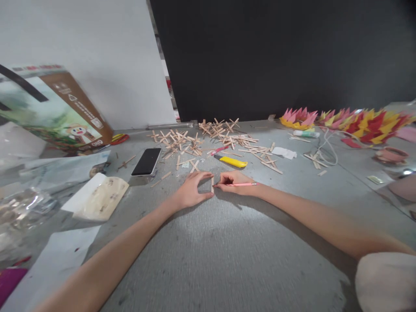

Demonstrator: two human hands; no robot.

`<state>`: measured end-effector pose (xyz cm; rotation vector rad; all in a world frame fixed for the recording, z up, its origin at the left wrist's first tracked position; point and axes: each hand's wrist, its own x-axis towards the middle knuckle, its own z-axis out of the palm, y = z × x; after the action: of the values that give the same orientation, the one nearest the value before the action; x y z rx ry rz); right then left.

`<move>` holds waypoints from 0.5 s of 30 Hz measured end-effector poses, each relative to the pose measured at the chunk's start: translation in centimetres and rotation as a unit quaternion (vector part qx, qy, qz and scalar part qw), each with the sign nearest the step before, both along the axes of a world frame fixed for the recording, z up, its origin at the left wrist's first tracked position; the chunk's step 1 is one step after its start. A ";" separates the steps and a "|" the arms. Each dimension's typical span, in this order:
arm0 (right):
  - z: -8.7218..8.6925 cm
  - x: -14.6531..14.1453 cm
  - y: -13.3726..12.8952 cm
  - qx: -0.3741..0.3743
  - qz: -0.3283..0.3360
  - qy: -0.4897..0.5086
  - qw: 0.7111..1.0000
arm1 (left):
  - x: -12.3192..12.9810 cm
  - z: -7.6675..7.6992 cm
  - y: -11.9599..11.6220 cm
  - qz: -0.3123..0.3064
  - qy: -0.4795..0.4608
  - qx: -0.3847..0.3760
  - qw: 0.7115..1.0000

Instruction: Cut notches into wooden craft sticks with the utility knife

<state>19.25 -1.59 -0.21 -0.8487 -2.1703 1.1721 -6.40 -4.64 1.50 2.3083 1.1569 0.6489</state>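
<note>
Worked over a grey desk (195, 260). Arched the left hand (190, 190), thumb and fingers parted. Closed the right hand (235, 179), farther off, round a pink pencil (244, 184), tip toward nine o'clock. Pinched by both ends a wooden stick (212, 183), at three o'clock from the left hand, nine from the right, long axis twelve to six; could not confirm pencil contact.
</note>
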 end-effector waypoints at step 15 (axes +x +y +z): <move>0.4 0.0 -0.2 -0.014 -0.006 -0.007 1.000 | -0.1 -0.3 0.1 -0.003 -0.003 0.012 1.000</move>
<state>19.25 -1.74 0.16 -0.8823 -2.1609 1.1981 -6.51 -4.50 1.16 2.3273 1.1447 0.6707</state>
